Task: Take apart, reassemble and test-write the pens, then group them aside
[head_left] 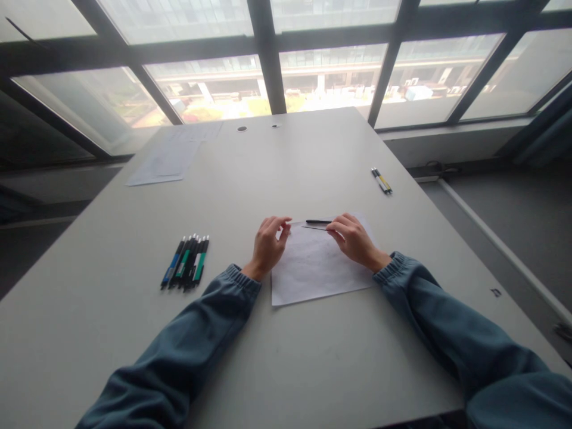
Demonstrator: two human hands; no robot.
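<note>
In the head view a sheet of white paper [319, 271] lies under and between my hands. My right hand [354, 239] pinches a thin dark pen refill [314, 227], which points left above the sheet. Just behind the refill is a black pen barrel [316, 221], its right end near my right fingertips. My left hand [269, 243] is over the paper's left edge, thumb and fingers curled toward each other. Something tiny and pale may be at its fingertips, too small to name. Left of that hand, several pens [185, 262] with blue, green and white labels lie side by side.
Two pens [381, 181], one with a yellow label, rest near the right edge of the white table [277, 369]. More paper sheets [167, 156] lie at the far left. Round holes [242, 129] mark the far end, before large windows. A small dark mark [496, 292] shows at right.
</note>
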